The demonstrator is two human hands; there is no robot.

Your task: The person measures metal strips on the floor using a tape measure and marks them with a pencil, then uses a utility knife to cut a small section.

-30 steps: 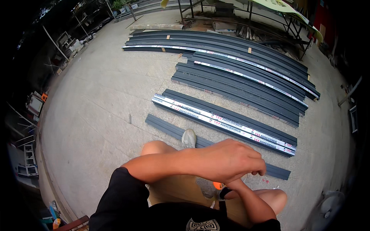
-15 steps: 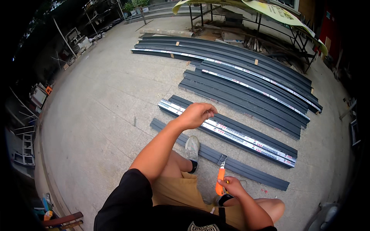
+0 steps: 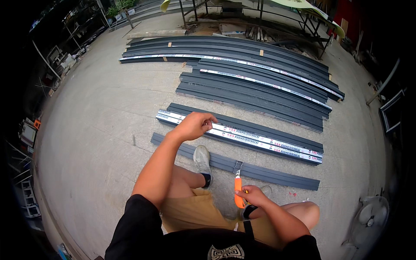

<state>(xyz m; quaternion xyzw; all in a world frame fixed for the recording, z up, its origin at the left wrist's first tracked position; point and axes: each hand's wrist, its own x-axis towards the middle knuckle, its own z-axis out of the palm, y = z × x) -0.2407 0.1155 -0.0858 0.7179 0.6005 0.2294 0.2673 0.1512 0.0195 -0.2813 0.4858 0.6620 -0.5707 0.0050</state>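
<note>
My left hand (image 3: 196, 125) hangs over a bundle of dark grey metal profiles (image 3: 277, 134), fingers curled together in a pinch. Whatever they hold, if anything, does not show. White printed film (image 3: 255, 141) runs along these profiles. Low in front of me, my right hand (image 3: 255, 196) is closed around an orange-handled tool (image 3: 238, 193), which looks like a utility knife. Its metal end reaches toward a small open metal profile piece (image 3: 238, 165), which stands at a flat grey strip (image 3: 277, 174). My left shoe (image 3: 202, 158) is at the same strip.
Beyond the bundle lie long stacks of dark profiles (image 3: 251, 89), some with white film. A metal-framed table (image 3: 260, 17) stands behind them. A fan (image 3: 368, 219) is at the lower right, and frames and scrap line the left edge.
My view has turned, so the scene sits further left in the picture. Both hands keep nearly the same poses, the left over the bundle and the right around the orange tool.
</note>
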